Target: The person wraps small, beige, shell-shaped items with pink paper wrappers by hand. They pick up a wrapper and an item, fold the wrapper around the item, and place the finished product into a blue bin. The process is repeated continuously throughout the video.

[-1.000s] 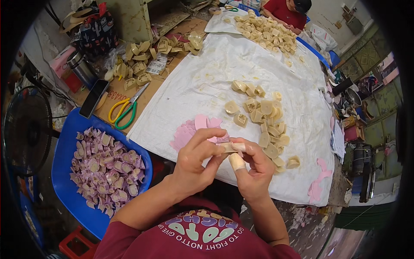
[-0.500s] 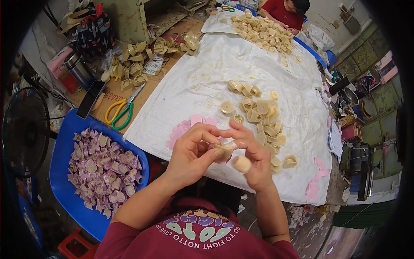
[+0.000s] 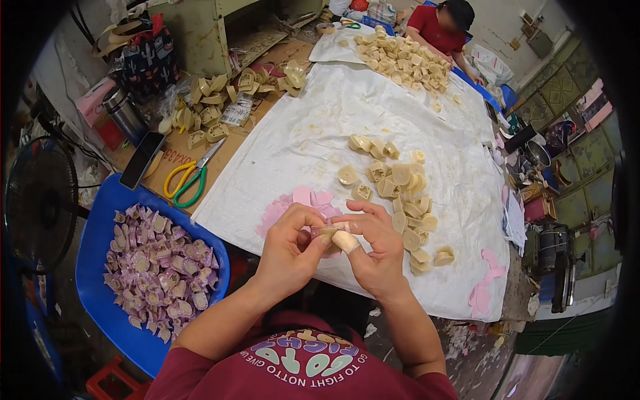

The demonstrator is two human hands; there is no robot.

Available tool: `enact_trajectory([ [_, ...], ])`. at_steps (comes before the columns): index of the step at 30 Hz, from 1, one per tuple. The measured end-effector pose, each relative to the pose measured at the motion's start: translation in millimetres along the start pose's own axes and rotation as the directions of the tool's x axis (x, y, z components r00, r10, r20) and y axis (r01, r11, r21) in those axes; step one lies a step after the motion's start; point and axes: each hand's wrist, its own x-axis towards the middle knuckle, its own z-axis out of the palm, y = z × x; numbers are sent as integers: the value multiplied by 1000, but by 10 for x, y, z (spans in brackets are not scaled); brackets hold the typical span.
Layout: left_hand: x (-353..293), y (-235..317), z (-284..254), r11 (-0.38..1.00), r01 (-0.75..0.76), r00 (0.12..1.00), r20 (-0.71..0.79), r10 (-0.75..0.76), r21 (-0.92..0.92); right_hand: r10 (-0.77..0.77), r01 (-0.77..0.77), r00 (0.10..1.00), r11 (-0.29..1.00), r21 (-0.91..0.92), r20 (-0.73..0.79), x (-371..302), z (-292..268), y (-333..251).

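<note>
My left hand (image 3: 287,252) pinches a small beige molded piece (image 3: 325,231) with something pinkish along its side. Opposite it, my right hand (image 3: 381,257) closes on the same piece, its wrapped thumb pressing against the near edge. Fingers cover most of the piece. Just beyond my left hand lie thin pink cut-outs (image 3: 303,196) on the white sheet (image 3: 287,153). Loose beige molded pieces (image 3: 402,175) are scattered beyond and to the right of my right hand.
Left of me, a blue basin (image 3: 85,267) holds many purple-covered pieces (image 3: 160,263). Scissors (image 3: 199,172) and a phone (image 3: 143,160) lie near it, with a fan (image 3: 40,207) farther left. Pink strips (image 3: 490,280) lie at right. A co-worker (image 3: 437,30) sits behind a large beige heap (image 3: 403,60).
My right thumb has swung inward onto the piece, and the right fingers have drawn closer to the left ones. The co-worker has leaned farther into view, one arm reaching down.
</note>
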Motion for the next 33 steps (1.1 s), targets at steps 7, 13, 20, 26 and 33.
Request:
enact_trajectory([
  [7, 77, 187, -60, 946, -151, 986, 117, 122, 286, 83, -87, 996, 990, 114, 39, 8, -50, -25],
  [13, 110, 182, -78, 929, -205, 975, 151, 165, 307, 124, -120, 992, 973, 197, -7, 14, -42, -60],
  [20, 24, 187, 38, 658, 514, 857, 306, -415, -549, -170, 116, 931, 976, -182, -322, -62, -41, -26],
  [26, -1, 273, 51, 643, 432, 896, 223, -384, -632, 30, 36, 974, 957, 286, -225, -194, 125, -94],
  [33, 8, 399, 285, 785, 271, 958, 80, -274, -557, 202, -120, 979, 616, 779, -8, -178, 234, -140],
])
